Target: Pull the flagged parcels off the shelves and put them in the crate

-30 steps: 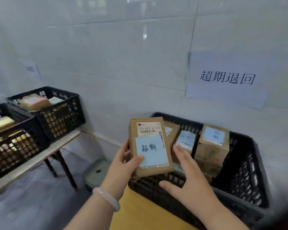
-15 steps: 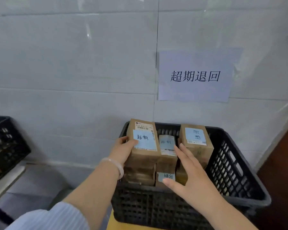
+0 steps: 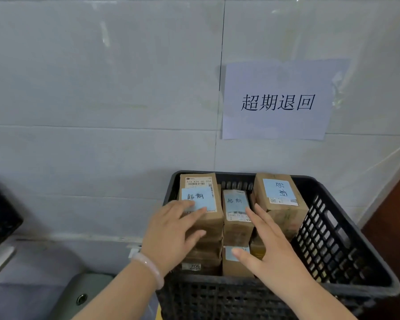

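Observation:
A black plastic crate [image 3: 337, 241] stands against the tiled wall and holds several brown parcels with blue flag notes. The parcel [image 3: 200, 191] I carried lies on top of the left stack. My left hand [image 3: 173, 229] rests flat on its near end, fingers straight over the blue note. My right hand [image 3: 266, 241] hovers open over the crate beside the middle parcel [image 3: 236, 204], fingers spread, holding nothing. A third flagged parcel [image 3: 278, 195] tops the right stack.
A paper sign with handwritten characters [image 3: 277, 100] is taped to the wall above the crate. Another black crate's corner [image 3: 0, 218] shows at the left edge. A grey object [image 3: 83, 294] sits on the floor below my left arm.
The view swung right to the crate. My left hand carried the flagged parcel over, set it on the left stack and released its grip to lie flat on it.

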